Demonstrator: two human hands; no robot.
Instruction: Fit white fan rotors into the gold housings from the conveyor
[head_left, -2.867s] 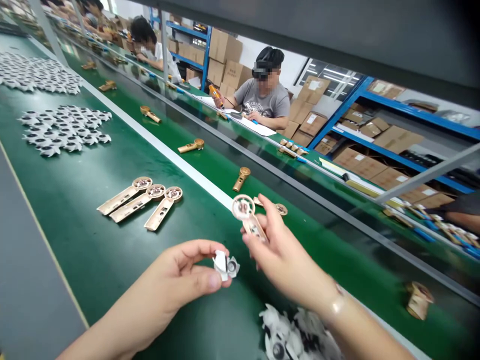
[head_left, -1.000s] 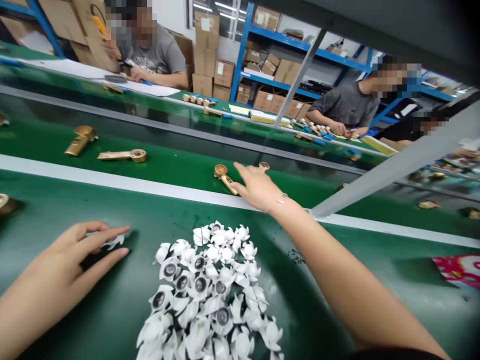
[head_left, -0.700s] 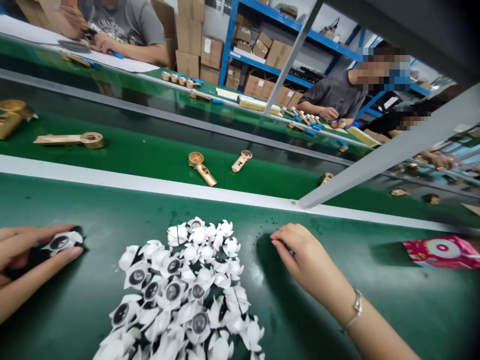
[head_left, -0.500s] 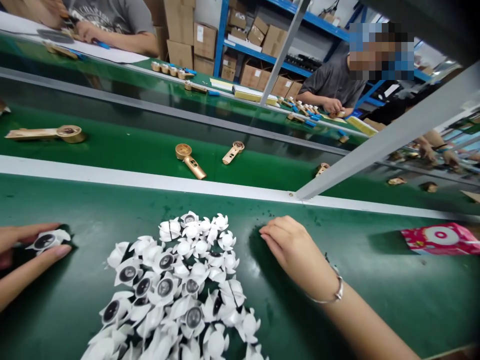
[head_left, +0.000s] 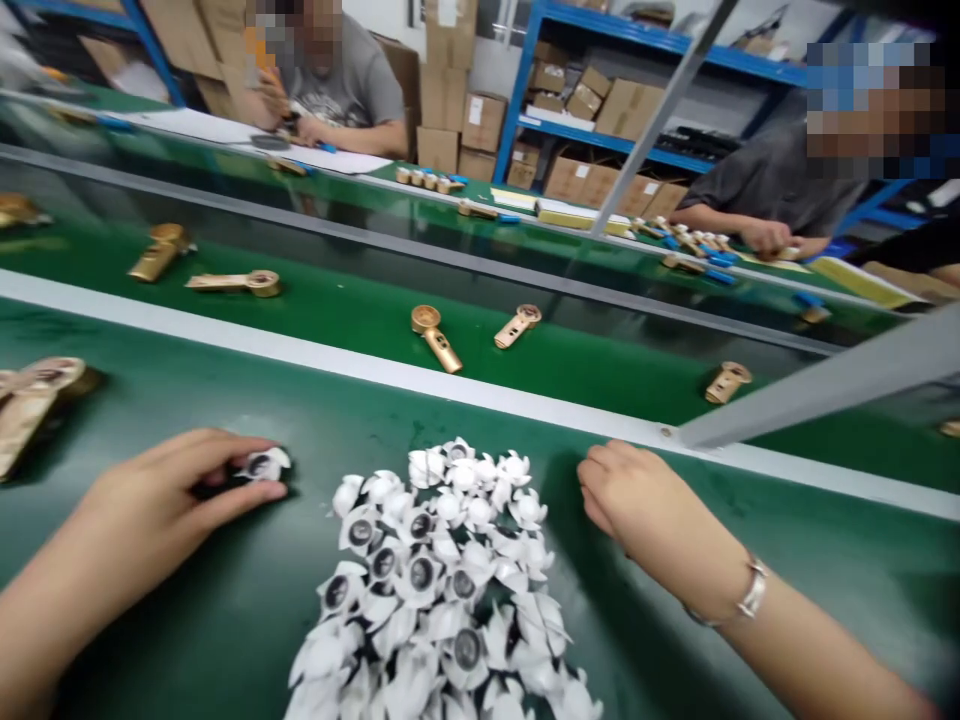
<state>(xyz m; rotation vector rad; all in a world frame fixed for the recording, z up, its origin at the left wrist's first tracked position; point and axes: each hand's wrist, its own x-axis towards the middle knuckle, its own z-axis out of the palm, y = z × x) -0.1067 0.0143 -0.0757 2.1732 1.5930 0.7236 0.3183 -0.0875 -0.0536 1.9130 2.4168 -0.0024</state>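
This was a factory assembly floor: seated co-workers (head_left: 337, 100) lined a green conveyor belt (head_left: 315, 340), with cardboard cartons (head_left: 630, 108) stacked on blue steel shelving (head_left: 521, 95) behind them.

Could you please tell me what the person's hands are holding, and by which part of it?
The left hand appears to pinch a small white petalled part by its near edge; the right hand shows nothing held.

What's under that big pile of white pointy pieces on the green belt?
Under the pile of white plastic pieces lies the green belt, which shows around the edges. Dark bits show in some gaps, but the pieces cover the belt in the middle, so that part can't be seen.
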